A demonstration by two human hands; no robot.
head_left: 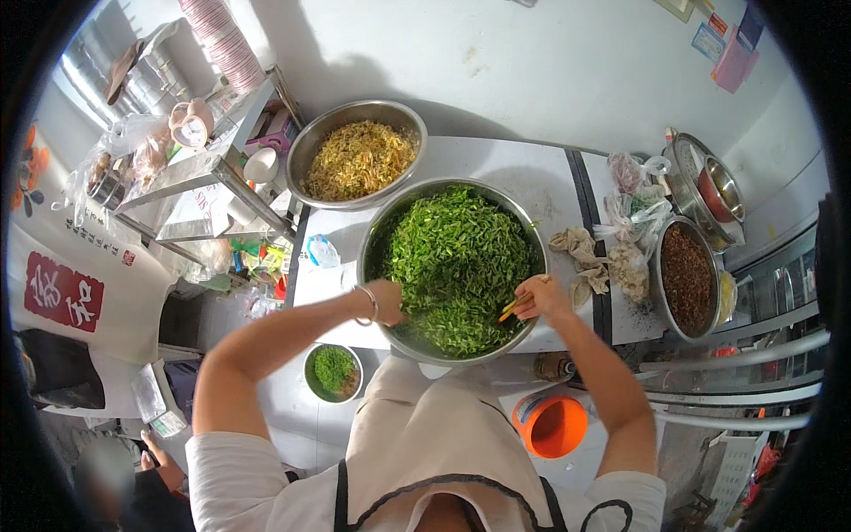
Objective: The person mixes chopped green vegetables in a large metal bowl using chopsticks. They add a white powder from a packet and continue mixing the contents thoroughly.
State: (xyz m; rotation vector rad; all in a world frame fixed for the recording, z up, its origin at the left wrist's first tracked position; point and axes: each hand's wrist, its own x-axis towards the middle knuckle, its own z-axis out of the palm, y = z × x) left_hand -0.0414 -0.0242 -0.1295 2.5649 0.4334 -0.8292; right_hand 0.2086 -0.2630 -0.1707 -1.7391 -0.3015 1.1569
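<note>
A large steel bowl [542, 239] heaped with chopped green leaves [456, 257] stands at the table's front edge. My right hand [542, 298] is closed around chopsticks [512, 310] at the bowl's right side, their yellowish ends pointing down toward the greens. At the left rim, my left hand [386, 302] is curled into a fist, with a bracelet [369, 305] on its wrist. What that fist grips is hidden, and a dark blur lies over the greens beside it.
Behind stands a steel bowl [420, 133] of yellowish shreds [362, 160]. Rightward are a cloth [581, 257], plastic bags [631, 213] and a bowl of brown shreds [685, 279]. Below are a small bowl of chopped greens [333, 369] and an orange bucket [557, 427]. A metal shelf [239, 191] flanks the left.
</note>
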